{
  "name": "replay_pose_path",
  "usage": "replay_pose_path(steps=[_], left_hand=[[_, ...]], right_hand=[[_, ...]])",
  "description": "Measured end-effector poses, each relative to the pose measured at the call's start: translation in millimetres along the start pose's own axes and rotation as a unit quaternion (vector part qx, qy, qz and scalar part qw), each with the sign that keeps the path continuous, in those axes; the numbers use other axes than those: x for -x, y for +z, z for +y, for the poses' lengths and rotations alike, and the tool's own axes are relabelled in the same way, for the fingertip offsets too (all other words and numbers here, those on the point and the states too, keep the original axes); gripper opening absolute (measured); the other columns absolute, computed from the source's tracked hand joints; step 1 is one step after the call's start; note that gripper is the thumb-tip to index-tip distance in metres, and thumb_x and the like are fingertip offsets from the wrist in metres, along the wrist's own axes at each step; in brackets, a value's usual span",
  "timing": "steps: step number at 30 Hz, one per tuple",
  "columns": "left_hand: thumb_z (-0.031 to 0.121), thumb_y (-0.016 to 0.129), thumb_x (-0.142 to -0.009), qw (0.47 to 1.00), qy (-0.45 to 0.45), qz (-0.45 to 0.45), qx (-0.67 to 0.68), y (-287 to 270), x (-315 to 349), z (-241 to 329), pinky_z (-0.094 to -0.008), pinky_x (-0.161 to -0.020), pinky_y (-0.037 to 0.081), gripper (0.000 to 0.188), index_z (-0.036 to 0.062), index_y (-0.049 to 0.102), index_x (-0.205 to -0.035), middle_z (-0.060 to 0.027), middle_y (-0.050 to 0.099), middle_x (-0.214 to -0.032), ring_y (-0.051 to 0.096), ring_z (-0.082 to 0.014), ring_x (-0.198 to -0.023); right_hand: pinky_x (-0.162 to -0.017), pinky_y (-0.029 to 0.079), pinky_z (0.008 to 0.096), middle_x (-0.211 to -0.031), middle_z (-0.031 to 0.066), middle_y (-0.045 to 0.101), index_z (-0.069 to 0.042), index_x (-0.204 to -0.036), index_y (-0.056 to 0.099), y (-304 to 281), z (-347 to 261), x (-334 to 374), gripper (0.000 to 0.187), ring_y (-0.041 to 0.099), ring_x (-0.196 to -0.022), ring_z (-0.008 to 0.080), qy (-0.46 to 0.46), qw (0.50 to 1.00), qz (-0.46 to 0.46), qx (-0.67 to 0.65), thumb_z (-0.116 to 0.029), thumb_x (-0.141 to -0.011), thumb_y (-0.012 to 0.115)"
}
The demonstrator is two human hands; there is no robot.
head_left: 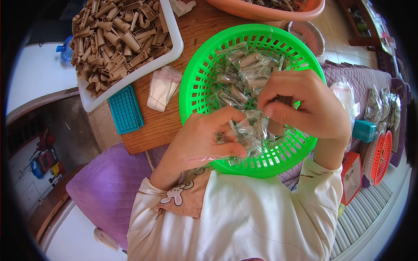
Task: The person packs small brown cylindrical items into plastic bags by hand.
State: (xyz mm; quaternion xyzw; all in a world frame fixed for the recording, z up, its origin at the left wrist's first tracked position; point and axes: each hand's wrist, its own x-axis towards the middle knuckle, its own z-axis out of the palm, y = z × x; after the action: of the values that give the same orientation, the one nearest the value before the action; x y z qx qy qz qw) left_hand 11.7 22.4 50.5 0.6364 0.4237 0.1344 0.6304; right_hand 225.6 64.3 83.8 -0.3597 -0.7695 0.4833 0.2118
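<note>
My left hand [202, 134] is curled round a clear plastic bag [252, 128] over the near side of a green basket [197, 56]. A clear strip with a pinkish edge [203, 158] lies across the heel of that hand. My right hand [307, 102] has thumb and fingers closed at the bag's right side. A brown curved piece [276, 127] shows below its fingers, held between them as far as I can see; its upper part is partly hidden. Beneath both hands, several bagged brown pieces [252, 65] lie heaped in the basket.
A white tray [176, 43] piled with brown curved pieces stands at the far left. Beside it on the wooden table [150, 130] are flat clear bags [163, 89] and a teal ridged tray [125, 109]. An orange basin [270, 13] sits beyond the basket. Red baskets [382, 158] stand at right.
</note>
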Motion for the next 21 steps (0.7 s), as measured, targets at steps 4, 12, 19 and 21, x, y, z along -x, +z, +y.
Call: replay_pose_path(steps=[4,12,19,21], left_hand=[[0.019,0.076,-0.063,0.993,0.026,0.020,0.110,7.7,-3.4,-14.3,-0.0269,-0.054,0.045,0.045,0.0032,0.055,-0.099,-0.0098,0.064,-0.071,0.060,-0.0141,-0.058],[0.020,0.071,-0.070,0.993,0.062,0.018,0.094,3.5,-9.3,-19.6,-0.0262,-0.061,0.047,0.041,-0.0004,0.056,-0.102,-0.0093,0.064,-0.077,0.061,-0.0125,-0.068],[0.019,0.065,-0.079,0.980,-0.024,-0.021,0.198,-3.1,-9.6,-7.9,-0.0249,-0.074,0.046,0.041,0.0004,0.053,-0.113,-0.0079,0.064,-0.088,0.057,-0.0083,-0.083],[0.020,0.065,-0.079,0.970,0.000,-0.035,0.241,-1.3,-11.0,-9.1,-0.0251,-0.076,0.045,0.040,-0.0001,0.054,-0.112,-0.0068,0.063,-0.091,0.056,-0.0091,-0.085]], right_hand=[[-0.059,0.044,0.0327,-0.073,0.0090,0.056,-0.003,-0.078,0.060,7.2,1.7,-1.9,0.008,0.056,-0.067,0.0264,-0.034,0.999,-0.014,-0.026,-0.008,-0.072,0.062],[-0.060,0.046,0.0309,-0.083,0.0074,0.056,-0.005,-0.084,0.065,10.7,9.1,-1.0,0.016,0.057,-0.068,0.0222,-0.086,0.995,0.052,0.021,-0.008,-0.068,0.066],[-0.054,0.046,0.0266,-0.089,0.0083,0.056,-0.005,-0.083,0.066,8.3,2.9,-2.0,0.018,0.058,-0.066,0.0182,-0.134,0.986,0.069,0.073,-0.004,-0.066,0.068],[-0.054,0.046,0.0261,-0.088,0.0085,0.057,-0.005,-0.082,0.066,6.2,-0.3,-5.4,0.018,0.058,-0.065,0.0181,-0.160,0.982,0.058,0.076,-0.003,-0.065,0.068]])
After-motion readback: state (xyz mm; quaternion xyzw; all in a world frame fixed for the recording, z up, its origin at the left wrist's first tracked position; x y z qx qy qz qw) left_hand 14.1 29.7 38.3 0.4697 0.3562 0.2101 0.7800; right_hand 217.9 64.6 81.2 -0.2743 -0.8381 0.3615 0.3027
